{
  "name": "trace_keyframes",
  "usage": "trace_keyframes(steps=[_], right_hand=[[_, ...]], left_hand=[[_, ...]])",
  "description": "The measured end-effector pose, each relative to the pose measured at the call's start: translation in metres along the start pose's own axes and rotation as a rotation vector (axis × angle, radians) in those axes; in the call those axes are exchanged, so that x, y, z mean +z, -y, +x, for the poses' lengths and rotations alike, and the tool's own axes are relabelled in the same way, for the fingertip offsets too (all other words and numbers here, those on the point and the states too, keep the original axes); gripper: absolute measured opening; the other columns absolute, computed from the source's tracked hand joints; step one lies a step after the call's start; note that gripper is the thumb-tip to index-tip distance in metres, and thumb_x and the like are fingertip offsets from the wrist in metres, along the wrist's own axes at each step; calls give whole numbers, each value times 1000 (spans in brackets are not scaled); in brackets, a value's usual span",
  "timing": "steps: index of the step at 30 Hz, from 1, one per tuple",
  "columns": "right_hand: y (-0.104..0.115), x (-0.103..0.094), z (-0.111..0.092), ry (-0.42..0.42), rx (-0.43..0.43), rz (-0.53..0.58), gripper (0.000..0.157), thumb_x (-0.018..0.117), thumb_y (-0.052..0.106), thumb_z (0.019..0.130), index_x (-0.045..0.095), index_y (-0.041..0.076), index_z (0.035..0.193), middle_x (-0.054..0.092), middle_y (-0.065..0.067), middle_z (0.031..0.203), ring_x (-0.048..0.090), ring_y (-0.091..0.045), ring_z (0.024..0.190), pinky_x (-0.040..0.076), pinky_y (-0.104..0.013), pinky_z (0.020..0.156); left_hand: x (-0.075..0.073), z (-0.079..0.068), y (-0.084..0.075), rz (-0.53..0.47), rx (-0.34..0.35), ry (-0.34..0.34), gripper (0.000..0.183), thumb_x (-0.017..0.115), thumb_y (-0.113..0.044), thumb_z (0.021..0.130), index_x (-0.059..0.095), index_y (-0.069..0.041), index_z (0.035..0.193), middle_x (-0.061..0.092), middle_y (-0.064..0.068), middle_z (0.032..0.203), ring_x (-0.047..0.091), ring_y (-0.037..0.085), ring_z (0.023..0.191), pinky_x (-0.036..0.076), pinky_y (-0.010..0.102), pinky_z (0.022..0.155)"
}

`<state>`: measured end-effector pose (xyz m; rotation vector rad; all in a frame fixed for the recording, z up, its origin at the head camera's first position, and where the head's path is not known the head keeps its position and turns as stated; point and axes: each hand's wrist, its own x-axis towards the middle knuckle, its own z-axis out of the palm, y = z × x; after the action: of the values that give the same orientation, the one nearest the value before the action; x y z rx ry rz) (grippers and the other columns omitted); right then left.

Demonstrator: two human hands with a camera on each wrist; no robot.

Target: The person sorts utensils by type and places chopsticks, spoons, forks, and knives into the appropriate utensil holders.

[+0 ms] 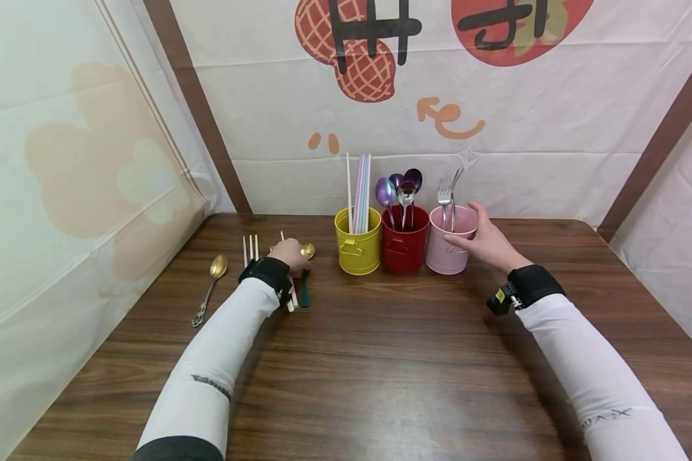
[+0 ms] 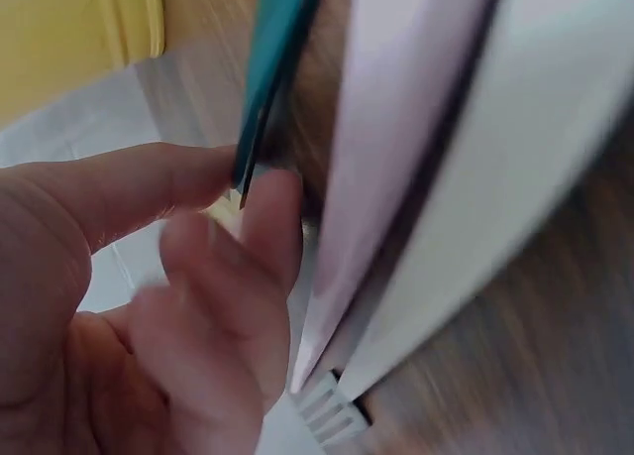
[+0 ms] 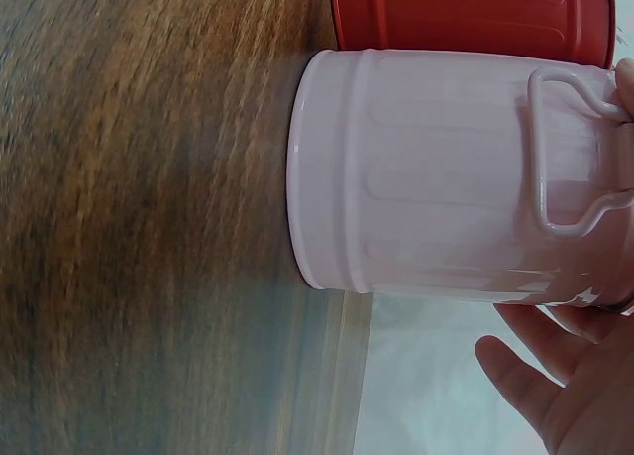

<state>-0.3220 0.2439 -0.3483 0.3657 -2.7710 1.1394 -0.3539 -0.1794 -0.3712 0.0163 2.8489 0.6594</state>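
My left hand (image 1: 290,255) pinches a teal-handled spoon (image 2: 277,54) between thumb and fingers, as the left wrist view shows. Its gold bowl (image 1: 307,250) peeks out beyond the hand in the head view. Right beside it lie a pink chopstick (image 2: 381,138) and a white handle (image 2: 505,177), partly covered by the hand in the head view. My right hand (image 1: 489,244) grips the rim of a pink bucket (image 1: 445,251), thumb in front and fingers round the far side. Forks (image 1: 445,192) stand upright in this bucket.
A red bucket (image 1: 402,251) with several spoons and a yellow bucket (image 1: 359,254) with several chopsticks stand left of the pink one, in a row. Another gold-bowled spoon (image 1: 210,291) lies at the table's left. Behind the wooden table (image 1: 392,358) hangs a printed cloth (image 1: 530,134).
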Motion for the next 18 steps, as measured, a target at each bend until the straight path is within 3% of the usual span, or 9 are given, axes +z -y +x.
trace_keyframes(steps=[4,9,14,18], right_hand=[[0,0,0,0,0,2,99,70,40,89,4,3,152,41,-36,137,44,-45,126,33,-55,104],[-1,0,1,-6,-2,8,98,70,40,88,5,3,152,42,-36,135,45,-44,124,34,-55,103],[-2,2,1,3,5,14,98,71,41,88,6,4,152,43,-35,135,47,-43,122,36,-55,102],[-2,2,2,12,-2,25,99,72,38,87,6,2,151,41,-34,137,46,-42,122,36,-54,103]], left_hand=[[-2,11,5,-144,-45,64,22,69,-11,84,59,8,90,61,4,51,59,10,41,50,23,46],[-5,20,5,-236,-106,144,16,67,-9,85,57,3,80,62,4,53,61,9,45,51,21,52],[-6,19,4,-316,-141,197,18,63,-6,86,51,0,75,62,7,54,62,11,46,52,22,52],[-8,15,2,-343,-129,195,15,60,-3,87,51,2,76,61,7,52,61,11,44,51,21,50]])
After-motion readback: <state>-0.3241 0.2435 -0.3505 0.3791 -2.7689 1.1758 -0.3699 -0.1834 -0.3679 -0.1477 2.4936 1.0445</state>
